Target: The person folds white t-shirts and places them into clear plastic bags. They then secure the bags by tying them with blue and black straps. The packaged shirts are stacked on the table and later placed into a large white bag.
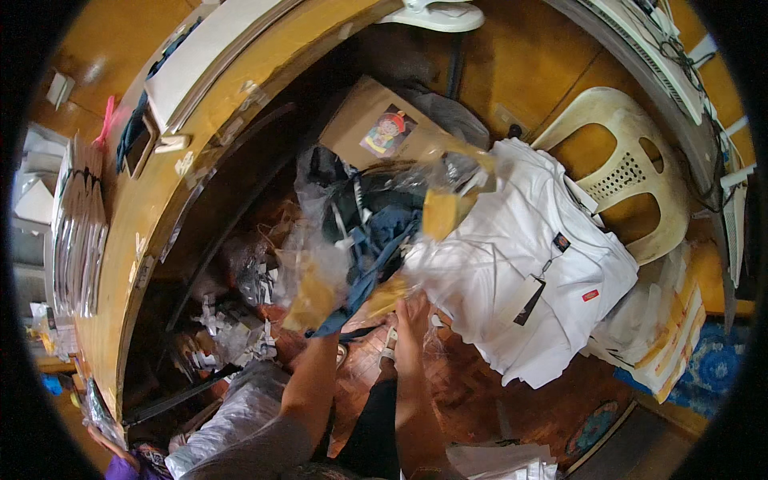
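Note:
My left hand is hidden behind dark blue cloth (368, 260) and blurred clear plastic with a yellow patch (314, 296); only the forearm shows below. My right hand (411, 316) is closed at the edge of crumpled clear plastic, beside a small yellow piece (387, 296). What its fingers hold is blurred. Just right of it lies a folded white T-shirt (512, 240) with a black hang tag (529, 299) and a small red label (590, 296). Another yellow patch (442, 214) shows in the plastic by the shirt's left edge.
A cardboard box (352, 120) with a cartoon print stands beyond the cloth. The shirt rests against a cream plastic chair (640, 152). A wooden table edge (160, 240) curves along the left. Crumpled plastic scraps (240, 328) lie below it. Another person's hand (108, 440) shows at lower left.

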### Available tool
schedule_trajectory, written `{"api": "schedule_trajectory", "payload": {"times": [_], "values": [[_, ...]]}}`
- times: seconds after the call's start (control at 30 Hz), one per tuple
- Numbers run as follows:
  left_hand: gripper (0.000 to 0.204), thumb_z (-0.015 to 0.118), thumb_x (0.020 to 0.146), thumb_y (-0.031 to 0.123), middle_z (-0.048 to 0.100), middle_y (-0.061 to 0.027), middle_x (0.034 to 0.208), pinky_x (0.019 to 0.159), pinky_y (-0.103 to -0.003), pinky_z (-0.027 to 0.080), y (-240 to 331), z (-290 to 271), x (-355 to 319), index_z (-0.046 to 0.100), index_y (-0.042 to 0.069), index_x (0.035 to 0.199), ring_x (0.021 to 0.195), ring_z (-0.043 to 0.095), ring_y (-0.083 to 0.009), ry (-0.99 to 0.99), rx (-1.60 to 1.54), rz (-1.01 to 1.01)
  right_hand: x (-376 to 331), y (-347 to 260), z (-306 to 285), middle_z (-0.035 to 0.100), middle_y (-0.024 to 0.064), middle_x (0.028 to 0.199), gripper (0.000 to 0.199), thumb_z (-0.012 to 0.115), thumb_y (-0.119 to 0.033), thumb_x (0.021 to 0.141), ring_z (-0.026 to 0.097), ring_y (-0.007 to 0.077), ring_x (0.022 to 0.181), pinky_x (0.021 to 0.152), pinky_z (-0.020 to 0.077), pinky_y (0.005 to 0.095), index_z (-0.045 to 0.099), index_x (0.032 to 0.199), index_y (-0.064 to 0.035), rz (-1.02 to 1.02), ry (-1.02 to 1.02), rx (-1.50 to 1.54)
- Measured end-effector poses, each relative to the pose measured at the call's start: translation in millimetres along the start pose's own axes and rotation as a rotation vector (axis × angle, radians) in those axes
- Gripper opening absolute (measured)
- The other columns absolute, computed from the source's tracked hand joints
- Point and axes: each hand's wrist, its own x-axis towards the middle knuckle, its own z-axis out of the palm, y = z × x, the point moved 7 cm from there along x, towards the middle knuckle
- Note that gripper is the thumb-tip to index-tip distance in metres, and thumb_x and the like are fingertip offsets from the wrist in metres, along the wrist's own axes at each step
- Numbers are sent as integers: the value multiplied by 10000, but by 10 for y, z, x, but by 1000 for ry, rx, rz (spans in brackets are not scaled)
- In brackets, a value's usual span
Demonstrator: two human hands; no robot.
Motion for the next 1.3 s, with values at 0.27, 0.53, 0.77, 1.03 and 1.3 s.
{"api": "schedule_trajectory", "payload": {"times": [0.27,0.53,0.77,1.03,1.3], "values": [[367,526,737,211,519,-154,970,635,-393,452,743,364,179,428,69,1060,813,541,-286,87,108,196,1512,-784,602,543,80,770,470,490,45,699,481,94,439,391,430,205,429,1149,-73,136,-89,-300],[332,508,730,169,530,-170,937,642,-392,447,933,741,541,453,61,1039,795,544,-300,188,272,262,1646,-2224,722,565,122,973,432,450,-54,716,542,72,689,522,399,144,448,1147,-66,-379,-248,-387],[308,493,724,132,539,-184,909,648,-392,443,845,763,568,475,55,1021,779,547,-312,191,498,228,2416,-1160,-313,466,108,1079,457,424,-48,788,484,228,939,613,447,292,309,1227,-103,-28,151,-325],[288,475,717,90,550,-200,876,655,-392,438,310,-632,-433,500,47,1000,762,550,-326,204,958,156,1653,-1831,-433,288,178,1259,684,579,-53,696,307,287,1141,950,238,363,210,1272,-66,-693,413,-1011],[495,612,542,80,442,-131,1017,801,-422,295,1471,-2240,-3457,479,107,1018,964,409,-282,930,1452,1042,-376,-56,1097,459,186,982,384,512,-23,631,402,319,983,857,294,421,461,1011,-8,-716,-345,-1479]]}}
